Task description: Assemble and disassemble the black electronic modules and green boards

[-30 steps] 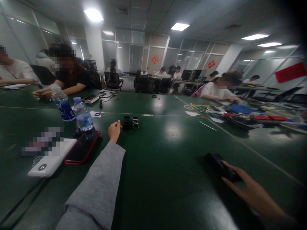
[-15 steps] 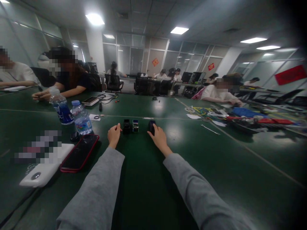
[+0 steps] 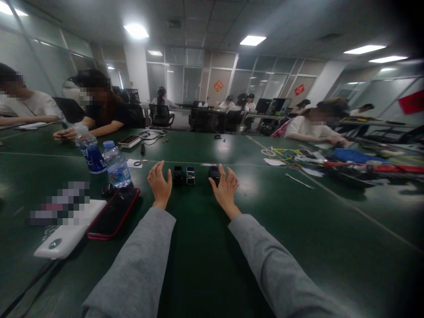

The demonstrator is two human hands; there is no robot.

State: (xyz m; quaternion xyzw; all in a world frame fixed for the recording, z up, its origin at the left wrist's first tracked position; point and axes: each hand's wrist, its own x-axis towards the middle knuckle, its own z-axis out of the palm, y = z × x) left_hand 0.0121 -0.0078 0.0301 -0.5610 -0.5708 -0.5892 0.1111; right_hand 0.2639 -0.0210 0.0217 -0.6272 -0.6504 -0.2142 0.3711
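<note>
Three small items stand in a row on the green table (image 3: 198, 229). The leftmost is a black open case-like block (image 3: 178, 175); beside it is a small circuit board with a screen (image 3: 190, 175). A dark boxy device (image 3: 213, 172) stands at the right end of the row. My left hand (image 3: 160, 183) is open, fingers spread, just left of the black block and apart from it. My right hand (image 3: 225, 187) is open at the dark device, partly covering its right side; whether it touches the device I cannot tell.
To the left are two plastic bottles (image 3: 116, 165), a phone with a red edge (image 3: 114, 214) and a white power bank (image 3: 68, 229). A wrench (image 3: 299, 181) lies right, before a heap of cables and tools (image 3: 347, 161). Several people sit around the room.
My right hand has loosened from the dark device and its fingers have spread. My left hand has opened from a curled shape. The view has shifted slightly.
</note>
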